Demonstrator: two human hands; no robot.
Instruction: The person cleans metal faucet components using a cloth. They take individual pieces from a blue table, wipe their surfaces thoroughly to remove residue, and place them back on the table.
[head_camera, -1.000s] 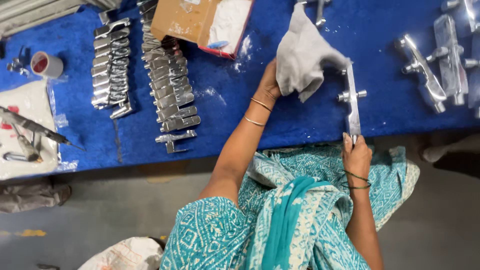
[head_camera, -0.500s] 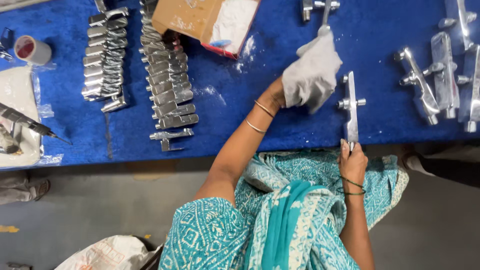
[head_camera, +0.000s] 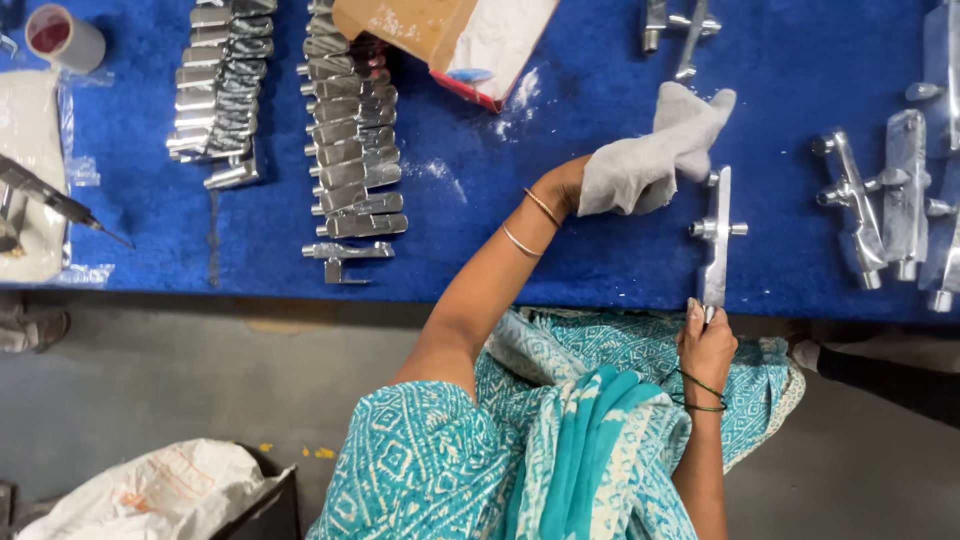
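My left hand (head_camera: 562, 186) grips a crumpled grey cloth (head_camera: 648, 160) and presses it against the far end of a long silver metal tap part (head_camera: 718, 228). The part lies lengthwise on the blue table (head_camera: 560, 260), with short stubs sticking out at its middle. Its near end overhangs the table's front edge, where my right hand (head_camera: 708, 345) pinches it. Gold bangles sit on my left wrist and a green thread band on my right.
Two rows of small silver metal pieces (head_camera: 350, 150) (head_camera: 215, 100) lie at the left. An open cardboard box (head_camera: 450, 35) with white powder spilled around it sits at the back. More tap bodies (head_camera: 890, 210) lie at the right. A tape roll (head_camera: 62, 35) and a pointed tool (head_camera: 60, 205) are at far left.
The cloth in my left hand has shifted a little along the far end of the tap part. My right hand keeps its hold on the near end.
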